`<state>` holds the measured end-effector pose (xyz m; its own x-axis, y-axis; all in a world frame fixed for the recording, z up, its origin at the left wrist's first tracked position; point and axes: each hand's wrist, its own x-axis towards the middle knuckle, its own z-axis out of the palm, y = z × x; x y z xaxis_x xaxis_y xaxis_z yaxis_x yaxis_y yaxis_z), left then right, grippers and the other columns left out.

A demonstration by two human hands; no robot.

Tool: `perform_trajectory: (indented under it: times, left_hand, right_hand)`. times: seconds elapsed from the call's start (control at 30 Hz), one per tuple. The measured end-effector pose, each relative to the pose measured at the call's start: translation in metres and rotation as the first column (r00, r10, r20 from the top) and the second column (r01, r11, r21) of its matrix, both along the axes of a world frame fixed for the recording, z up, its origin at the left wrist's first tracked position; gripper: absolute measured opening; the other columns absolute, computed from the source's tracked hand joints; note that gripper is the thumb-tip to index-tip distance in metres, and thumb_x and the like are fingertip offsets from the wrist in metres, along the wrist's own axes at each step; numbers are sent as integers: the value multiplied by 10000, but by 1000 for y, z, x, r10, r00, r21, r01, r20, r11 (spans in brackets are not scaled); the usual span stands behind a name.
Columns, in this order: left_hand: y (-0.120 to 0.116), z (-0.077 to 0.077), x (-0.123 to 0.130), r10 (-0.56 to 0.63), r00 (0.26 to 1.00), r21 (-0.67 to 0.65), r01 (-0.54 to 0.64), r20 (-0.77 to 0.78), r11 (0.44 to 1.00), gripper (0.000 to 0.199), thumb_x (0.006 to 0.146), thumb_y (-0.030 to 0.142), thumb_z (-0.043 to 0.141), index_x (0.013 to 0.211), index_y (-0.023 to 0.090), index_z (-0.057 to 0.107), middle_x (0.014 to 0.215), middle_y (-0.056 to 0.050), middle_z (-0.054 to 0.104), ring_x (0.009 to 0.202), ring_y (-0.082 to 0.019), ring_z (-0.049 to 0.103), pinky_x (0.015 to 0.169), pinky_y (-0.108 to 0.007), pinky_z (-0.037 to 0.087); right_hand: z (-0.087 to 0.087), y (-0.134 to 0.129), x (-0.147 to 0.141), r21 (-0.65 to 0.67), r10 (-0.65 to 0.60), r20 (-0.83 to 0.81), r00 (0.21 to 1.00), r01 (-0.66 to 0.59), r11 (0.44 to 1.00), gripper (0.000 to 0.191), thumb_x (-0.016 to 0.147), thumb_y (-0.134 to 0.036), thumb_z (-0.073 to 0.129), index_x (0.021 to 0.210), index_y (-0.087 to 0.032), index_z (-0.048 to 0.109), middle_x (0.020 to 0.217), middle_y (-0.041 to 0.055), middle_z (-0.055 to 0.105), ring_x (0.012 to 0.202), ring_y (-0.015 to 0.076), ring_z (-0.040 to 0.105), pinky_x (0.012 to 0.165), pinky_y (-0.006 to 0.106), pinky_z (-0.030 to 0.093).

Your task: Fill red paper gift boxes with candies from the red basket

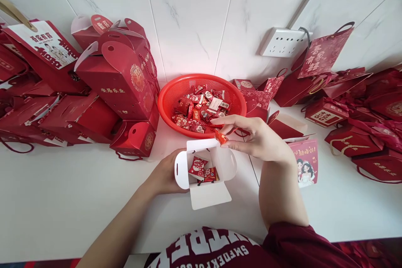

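The right hand (266,136) has its thumb and fingers (240,145) clamped on a small orange-red packet (221,137), pinched near the tips, with the index finger reaching out past it. Just below and to the left of those fingers stands an open box (210,196), its white flaps folded outward. Inside it, lower than the fingers, lie two red packets (198,166), one partly over the other. The left hand (169,173) is against the box's left side; its fingers pass out of sight behind a flap, so I cannot tell how firmly they close on it. Directly beyond the right fingers sits a red basket (163,109) with perforated walls, a heap of wrapped packets (196,115) in its middle; the index finger's tip overlaps its near rim in this view. Left of the fingers and farther back, red gift boxes (116,77) are stacked and crowded together on the white table (63,201). To the right of the right fingers, past the wrist, are a pink card (306,153) showing a printed couple and more red boxes (326,112). Well beyond the fingers, a white socket strip (278,42) is fixed to the tiled wall (194,16).
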<state>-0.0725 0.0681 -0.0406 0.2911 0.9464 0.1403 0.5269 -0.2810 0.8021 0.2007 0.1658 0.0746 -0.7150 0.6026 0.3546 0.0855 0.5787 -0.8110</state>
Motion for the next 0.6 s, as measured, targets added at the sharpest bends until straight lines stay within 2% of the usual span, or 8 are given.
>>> perform_trajectory:
  times: [0.17, 0.27, 0.37, 0.6]
  left_hand:
    - [0, 4, 2, 29, 999, -24, -30, -34, 999, 782, 588, 395, 877, 1303, 278, 584, 1279, -78, 667, 1113, -343, 672, 934, -481, 585]
    - [0, 4, 1, 27, 1000, -47, -28, -10, 999, 787, 583, 395, 881, 1300, 293, 572, 1286, -70, 661, 1111, -340, 674, 935, -484, 587]
    - [-1, 4, 1, 20, 1000, -43, -21, -3, 999, 797, 595, 390, 872, 1315, 279, 551, 1307, -54, 646, 1129, -330, 669, 958, -464, 582]
    - [-1, 4, 0, 26, 1000, -27, -26, -14, 999, 823, 597, 391, 881, 1333, 257, 536, 1299, -73, 646, 1112, -325, 674, 946, -452, 586]
  right_hand:
    - [-4, -3, -6, -194, 38, -184, 982, -74, 978, 342, 889, -208, 748, 1225, -233, 690, 1132, 64, 701, 996, 176, 679, 807, 290, 595]
    - [-7, -2, -9, -286, 49, -264, 963, -127, 950, 318, 936, -167, 681, 1247, -235, 680, 1124, 57, 694, 990, 162, 679, 849, 301, 591]
    - [-7, -2, -11, -288, 61, -254, 965, -136, 948, 327, 964, -145, 631, 1275, -238, 671, 1181, 61, 681, 1052, 161, 664, 916, 312, 573]
    - [-5, -4, -12, -258, 24, -199, 980, -76, 963, 331, 959, -158, 643, 1277, -249, 658, 1239, 66, 644, 1116, 174, 629, 898, 291, 568]
